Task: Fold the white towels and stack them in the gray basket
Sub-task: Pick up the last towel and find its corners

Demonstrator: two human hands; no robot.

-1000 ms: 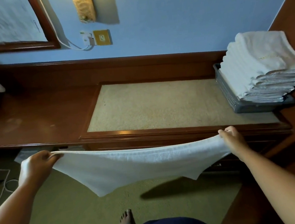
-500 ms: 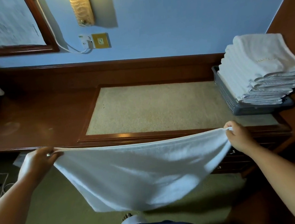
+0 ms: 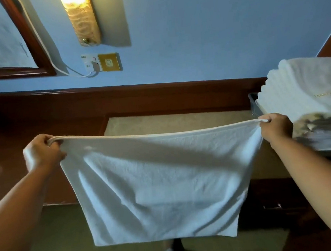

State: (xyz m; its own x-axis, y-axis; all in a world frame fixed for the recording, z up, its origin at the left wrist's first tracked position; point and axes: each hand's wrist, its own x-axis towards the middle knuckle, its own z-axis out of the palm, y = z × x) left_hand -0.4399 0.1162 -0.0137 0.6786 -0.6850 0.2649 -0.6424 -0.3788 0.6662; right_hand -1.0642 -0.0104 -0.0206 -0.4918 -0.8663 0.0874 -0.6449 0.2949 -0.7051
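Lifts the white towel (image 3: 162,185) higher than half a second ago, up across the front of the wooden desk (image 3: 13,158). Grips the top left corner in the curled fingers of the left hand (image 3: 41,152); pinches the top right corner with the right hand (image 3: 277,129). Holds it stretched wide, hanging open. Leaves the folded stack (image 3: 308,96) in the gray basket (image 3: 253,105) at the desk's right end.
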